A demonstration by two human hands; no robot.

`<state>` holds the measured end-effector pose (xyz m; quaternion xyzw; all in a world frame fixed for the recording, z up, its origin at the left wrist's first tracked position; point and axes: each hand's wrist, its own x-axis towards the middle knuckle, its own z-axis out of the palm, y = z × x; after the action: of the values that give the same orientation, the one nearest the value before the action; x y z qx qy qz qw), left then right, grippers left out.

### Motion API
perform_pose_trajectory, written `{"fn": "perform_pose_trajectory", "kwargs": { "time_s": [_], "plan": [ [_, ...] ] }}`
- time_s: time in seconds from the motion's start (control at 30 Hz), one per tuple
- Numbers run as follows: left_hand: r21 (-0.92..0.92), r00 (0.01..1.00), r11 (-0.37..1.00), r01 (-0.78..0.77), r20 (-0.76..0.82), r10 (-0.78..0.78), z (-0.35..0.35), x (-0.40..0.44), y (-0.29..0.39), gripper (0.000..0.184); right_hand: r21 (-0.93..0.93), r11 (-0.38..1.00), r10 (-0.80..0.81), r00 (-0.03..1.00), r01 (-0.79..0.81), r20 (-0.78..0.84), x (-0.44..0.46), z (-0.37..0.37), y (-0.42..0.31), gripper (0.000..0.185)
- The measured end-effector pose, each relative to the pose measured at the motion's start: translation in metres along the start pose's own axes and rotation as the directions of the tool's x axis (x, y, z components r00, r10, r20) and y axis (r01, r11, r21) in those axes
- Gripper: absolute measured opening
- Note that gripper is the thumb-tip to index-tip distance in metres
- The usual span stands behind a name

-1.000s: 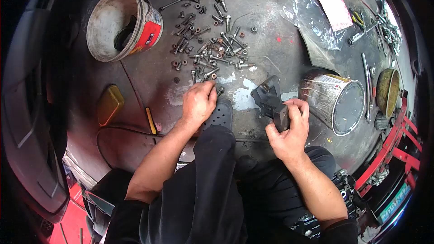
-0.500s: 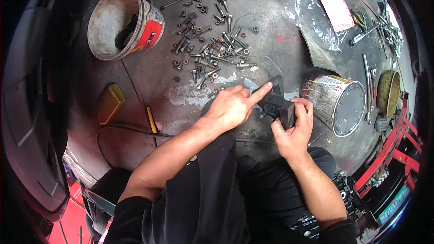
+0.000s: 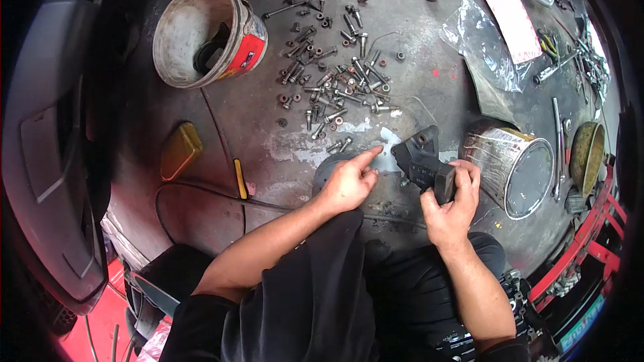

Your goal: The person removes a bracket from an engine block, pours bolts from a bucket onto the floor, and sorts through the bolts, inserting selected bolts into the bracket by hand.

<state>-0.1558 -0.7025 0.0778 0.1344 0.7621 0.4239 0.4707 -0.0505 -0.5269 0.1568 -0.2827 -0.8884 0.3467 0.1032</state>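
My left hand (image 3: pixel 349 184) is above the grey clog, with its index finger stretched out towards a black bracket (image 3: pixel 421 164) and its other fingers loosely curled. Nothing shows in it. My right hand (image 3: pixel 453 208) grips the thick block end of this bracket between thumb and fingers. The bracket's flat, holed end points up and to the left, a short gap from my left fingertip. Beyond my left hand, many bolts and nuts (image 3: pixel 335 94) lie loose on the floor (image 3: pixel 268 194), with two bolts (image 3: pixel 341 145) nearest to it.
An open white bucket (image 3: pixel 164 33) stands at the upper left, near a yellow container (image 3: pixel 181 152) and a yellow-handled tool (image 3: pixel 239 177). To the right are a paint-streaked can (image 3: pixel 530 177), a plastic bag (image 3: pixel 483 43), a brass-coloured bowl (image 3: pixel 585 154), wrenches and a red frame (image 3: pixel 570 248).
My left hand has left the bolts, touched the bracket's end with its index finger, then drawn back a little. My right hand keeps its grip on the bracket. The whole view has shifted.
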Motion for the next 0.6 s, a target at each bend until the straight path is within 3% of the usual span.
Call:
{"fn": "perform_pose_trajectory", "kwargs": {
  "time_s": [0.03, 0.07, 0.1, 0.13, 0.2, 0.27, 0.37, 0.5, 0.6],
  "plan": [
    [-0.001, 1.000, 1.000, 0.002, 0.006, -0.002, 0.000, 0.001, -0.001, 0.052, 0.001, 1.000, -0.004, 1.000, 0.004, -0.003, 0.000, 0.000, 0.000, 0.050],
    [0.194, 0.995, 0.978, -0.081, -0.045, 0.091, -0.001, 0.004, -0.004, 0.049, 0.003, 1.000, -0.011, 1.000, 0.011, -0.006, 0.000, 0.000, 0.001, 0.049],
    [0.385, 0.979, 0.911, -0.148, -0.076, 0.191, -0.001, 0.008, -0.007, 0.046, 0.001, 1.000, -0.008, 1.000, 0.008, -0.005, 0.000, -0.001, 0.001, 0.049],
    [0.443, 0.913, 0.847, -0.295, -0.130, 0.386, 0.001, 0.017, -0.018, 0.043, -0.003, 1.000, -0.008, 1.000, 0.008, 0.006, -0.001, -0.001, 0.001, 0.049],
    [0.548, 0.913, 0.786, -0.285, -0.095, 0.397, -0.010, 0.028, -0.007, 0.044, -0.010, 1.000, -0.006, 1.000, 0.007, 0.013, -0.001, -0.001, 0.000, 0.048],
    [0.771, 0.930, 0.592, -0.233, -0.001, 0.368, -0.025, 0.053, -0.012, 0.050, -0.002, 1.000, -0.018, 0.999, 0.018, 0.032, -0.003, -0.001, -0.001, 0.048],
    [0.818, 0.919, 0.510, -0.265, 0.055, 0.390, -0.033, 0.053, -0.011, 0.052, -0.009, 1.000, -0.018, 0.999, 0.019, 0.046, -0.004, -0.001, 0.002, 0.047],
    [0.790, 0.922, 0.545, -0.280, 0.064, 0.381, -0.028, 0.042, -0.017, 0.049, -0.017, 1.000, -0.001, 1.000, 0.002, 0.030, -0.003, 0.000, 0.001, 0.047],
    [0.766, 0.899, 0.584, -0.270, -0.017, 0.438, -0.026, 0.043, -0.025, 0.047, -0.016, 1.000, -0.021, 0.999, 0.022, 0.027, -0.003, 0.000, 0.001, 0.048]
  ]
}}
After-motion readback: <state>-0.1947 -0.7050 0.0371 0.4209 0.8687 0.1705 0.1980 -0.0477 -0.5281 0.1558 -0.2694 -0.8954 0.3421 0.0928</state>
